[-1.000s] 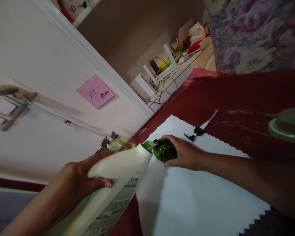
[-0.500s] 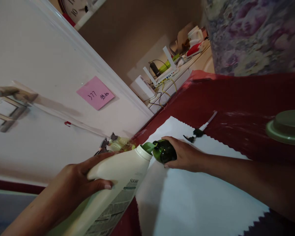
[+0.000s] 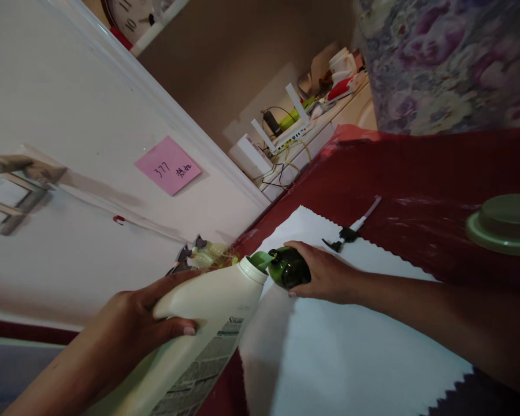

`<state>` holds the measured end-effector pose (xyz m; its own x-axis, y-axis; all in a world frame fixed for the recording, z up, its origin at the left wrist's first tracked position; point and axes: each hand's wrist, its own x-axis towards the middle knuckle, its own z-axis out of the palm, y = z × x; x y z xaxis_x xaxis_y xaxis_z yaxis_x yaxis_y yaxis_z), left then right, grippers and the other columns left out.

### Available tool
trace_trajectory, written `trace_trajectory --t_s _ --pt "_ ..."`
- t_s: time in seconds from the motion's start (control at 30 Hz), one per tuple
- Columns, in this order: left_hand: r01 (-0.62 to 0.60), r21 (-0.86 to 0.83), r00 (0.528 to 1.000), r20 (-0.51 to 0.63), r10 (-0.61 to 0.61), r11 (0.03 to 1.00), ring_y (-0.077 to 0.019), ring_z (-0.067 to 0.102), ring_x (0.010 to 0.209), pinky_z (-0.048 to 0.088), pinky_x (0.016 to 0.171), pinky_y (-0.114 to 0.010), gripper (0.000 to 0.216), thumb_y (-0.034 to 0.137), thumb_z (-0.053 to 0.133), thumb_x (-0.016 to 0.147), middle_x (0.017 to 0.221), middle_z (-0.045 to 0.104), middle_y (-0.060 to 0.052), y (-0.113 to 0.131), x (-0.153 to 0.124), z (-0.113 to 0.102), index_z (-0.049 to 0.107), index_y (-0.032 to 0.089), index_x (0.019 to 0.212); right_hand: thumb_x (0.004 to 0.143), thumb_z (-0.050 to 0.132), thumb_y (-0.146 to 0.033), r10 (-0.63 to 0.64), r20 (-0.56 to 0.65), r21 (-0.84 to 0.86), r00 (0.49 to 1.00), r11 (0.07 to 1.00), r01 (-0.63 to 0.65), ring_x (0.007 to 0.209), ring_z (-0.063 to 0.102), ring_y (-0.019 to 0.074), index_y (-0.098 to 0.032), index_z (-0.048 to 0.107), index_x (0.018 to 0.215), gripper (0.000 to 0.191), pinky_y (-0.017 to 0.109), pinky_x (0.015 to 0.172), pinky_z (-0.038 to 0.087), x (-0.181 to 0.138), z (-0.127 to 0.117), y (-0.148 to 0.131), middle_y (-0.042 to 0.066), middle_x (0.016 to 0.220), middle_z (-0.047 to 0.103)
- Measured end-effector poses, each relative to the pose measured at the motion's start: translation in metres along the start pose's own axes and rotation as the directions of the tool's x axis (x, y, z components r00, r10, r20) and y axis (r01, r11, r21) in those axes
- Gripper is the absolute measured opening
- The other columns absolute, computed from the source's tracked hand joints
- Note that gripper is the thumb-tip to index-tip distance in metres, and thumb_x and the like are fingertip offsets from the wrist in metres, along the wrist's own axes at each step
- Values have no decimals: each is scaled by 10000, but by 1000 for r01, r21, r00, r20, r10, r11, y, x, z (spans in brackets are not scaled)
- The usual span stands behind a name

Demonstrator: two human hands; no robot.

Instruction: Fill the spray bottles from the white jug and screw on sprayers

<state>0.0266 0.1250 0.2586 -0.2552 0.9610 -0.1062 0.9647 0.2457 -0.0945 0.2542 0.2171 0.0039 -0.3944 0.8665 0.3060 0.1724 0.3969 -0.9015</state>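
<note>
Left grip: left hand (image 3: pixel 132 323) closed around the body of the cream bottle (image 3: pixel 208 323), thumb across the upper face, fingers beneath.
Right grip: right hand (image 3: pixel 325 274) wrapped over the small green bottle (image 3: pixel 290 268), fingers closed on its far side.
Cream bottle: tipped far over, open mouth against the funnel (image 3: pixel 261 260).
Green bottle: on the white cloth (image 3: pixel 351 358), near its far corner; whether it stands fully upright cannot be told.
Funnel: light green, seated in the green bottle's neck.
Handling, as judged: raise the cream bottle's base slowly, hold its mouth inside the funnel rim, pin the small bottle firmly to the cloth, and watch the funnel for backing-up.
Left arm: forearm enters from the lower left, wrist turned so the bottle slopes toward the right hand.
Right arm: forearm lies across the cloth from the right, wrist low.
Nearby: pump tube (image 3: pixel 351 231) at the cloth's edge; red table cover (image 3: pixel 416 173); green lid (image 3: pixel 507 222) well apart, right.
</note>
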Motion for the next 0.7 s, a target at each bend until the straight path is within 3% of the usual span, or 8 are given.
trace_trajectory --t_s 0.17,0.43,0.7 --pt "-1 -19 1000 -14 0 1000 -258 727 622 566 603 -291 846 739 729 567 719 799 53 1 -2 -1 705 326 1304 630 844 -373 -1 -8 15 1000 1000 1 1198 629 370 -269 492 1430 880 509 979 492 0 0 2 119 1353 666" --pt "-6 -22 999 35 7 1000 -270 762 745 570 655 -277 831 710 739 627 840 820 55 -1 -2 0 648 350 1370 626 847 -347 17 1 16 1000 1000 -17 1193 626 355 -242 484 1426 885 482 973 492 0 0 -1 123 1345 666" --pt "-102 -100 994 -54 97 990 -272 748 644 577 594 -306 753 652 757 669 788 819 1 -14 -6 18 690 303 1333 636 842 -327 4 3 23 1000 1000 -4 1219 605 355 -265 469 1422 873 496 992 483 0 0 0 110 1361 654"
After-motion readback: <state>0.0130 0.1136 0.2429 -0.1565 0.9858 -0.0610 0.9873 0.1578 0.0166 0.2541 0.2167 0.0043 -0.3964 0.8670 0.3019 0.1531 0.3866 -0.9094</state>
